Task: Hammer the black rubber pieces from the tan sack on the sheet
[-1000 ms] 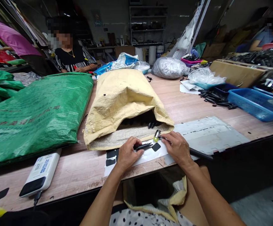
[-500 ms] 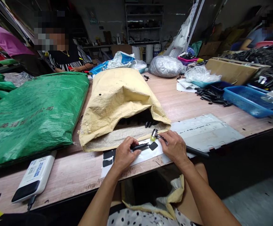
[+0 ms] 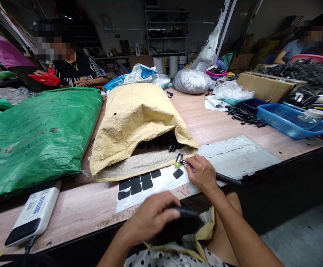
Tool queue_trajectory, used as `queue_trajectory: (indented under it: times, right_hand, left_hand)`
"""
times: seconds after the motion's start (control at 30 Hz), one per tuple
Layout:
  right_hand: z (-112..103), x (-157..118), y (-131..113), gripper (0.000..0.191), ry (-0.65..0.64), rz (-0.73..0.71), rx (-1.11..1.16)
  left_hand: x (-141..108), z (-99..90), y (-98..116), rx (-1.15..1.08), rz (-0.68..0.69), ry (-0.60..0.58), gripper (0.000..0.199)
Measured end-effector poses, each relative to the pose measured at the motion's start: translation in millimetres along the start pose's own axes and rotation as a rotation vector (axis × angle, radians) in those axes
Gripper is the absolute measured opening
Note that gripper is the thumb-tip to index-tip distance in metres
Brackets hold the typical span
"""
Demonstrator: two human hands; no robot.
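My right hand [image 3: 203,172] is closed round the dark handle of a small hammer [image 3: 179,160] with a silver head and a yellow face. The hammer head rests near the mouth of a yellow woven sack [image 3: 139,107], where dark pieces show. Over my lap, my left hand [image 3: 157,213], smeared by motion, pinches a slim black piece [image 3: 188,212] above an open yellow-edged bag [image 3: 207,226]. Between sack and table edge lies a white sheet [image 3: 161,187] bearing black rounded squares [image 3: 135,186]; a single black square [image 3: 178,173] sits under the hammer head.
A bulging green sack [image 3: 39,126] fills the left, with a white power bank [image 3: 35,213] before it. To the right are a grey flat sheet [image 3: 239,152], a blue tray [image 3: 280,120] and black parts [image 3: 244,116]. Co-workers sit across the table.
My left hand has moved from the white sheet down over my lap with the black piece, uncovering several black squares. My right hand keeps the hammer in about the same place.
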State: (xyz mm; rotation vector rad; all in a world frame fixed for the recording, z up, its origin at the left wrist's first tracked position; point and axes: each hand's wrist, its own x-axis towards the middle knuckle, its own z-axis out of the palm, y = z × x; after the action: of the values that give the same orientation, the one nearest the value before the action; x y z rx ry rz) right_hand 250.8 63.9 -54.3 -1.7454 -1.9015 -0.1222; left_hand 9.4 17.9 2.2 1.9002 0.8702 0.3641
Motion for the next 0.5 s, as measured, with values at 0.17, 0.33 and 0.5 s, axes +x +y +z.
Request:
queue_trajectory:
  times: [0.17, 0.33, 0.5]
  right_hand:
    - [2.3, -0.2, 1.1, 0.018, 0.01, 0.004, -0.008]
    - [3.2, 0.5, 2.5, 0.015, 0.01, 0.003, -0.018]
    - [2.8, 0.1, 2.7, 0.015, 0.013, 0.002, -0.002]
  left_hand:
    - [-13.7, 55.6, -24.2, 0.097, -0.222, -0.225, 0.02]
    - [-1.2, 102.3, -92.6, 0.312, -0.627, -0.119, 0.039]
    - [0.3, 109.5, -97.9, 0.376, -0.614, -0.165, 0.043]
